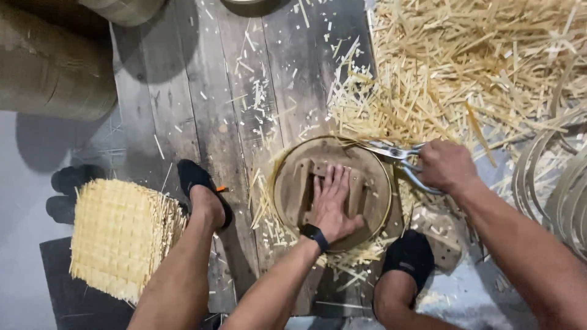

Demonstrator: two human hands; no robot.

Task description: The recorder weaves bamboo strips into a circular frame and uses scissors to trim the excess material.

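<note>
- Two hands work one round form: left hand pressed flat on its centre.
- Right hand grips shears, blades pointing left along the form's far rim, beside the scrap pile.

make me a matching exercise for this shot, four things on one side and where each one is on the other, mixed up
Things:
1. left hand
2. shears
3. woven mat
4. strip pile

Places:
A. top right of the floor
B. flat on the round wooden form
C. in the right hand
D. far left, beside a foot

Pairs: 1-B, 2-C, 3-D, 4-A
</note>
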